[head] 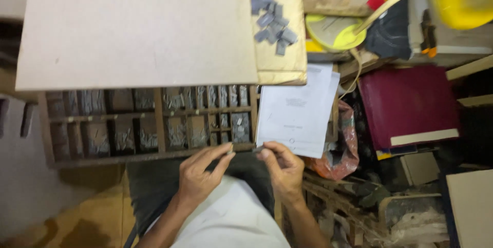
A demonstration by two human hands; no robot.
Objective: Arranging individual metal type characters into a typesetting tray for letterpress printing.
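1. Left hand (201, 175) sits at the near rim of the wooden tray (51, 125), fingers stretched toward the right hand.
2. Right hand (281, 168) pinches a small metal piece (258, 149) at its fingertips, just beside the left fingertips.
3. White paper (298, 112) lies just above the right hand, overlapping the tray's right end.
4. Grey board (136, 27) covers the tray's far half.
5. Loose metal pieces (272, 21) lie heaped on a brown envelope (287, 63).
6. Maroon book (408, 104) lies to the right.
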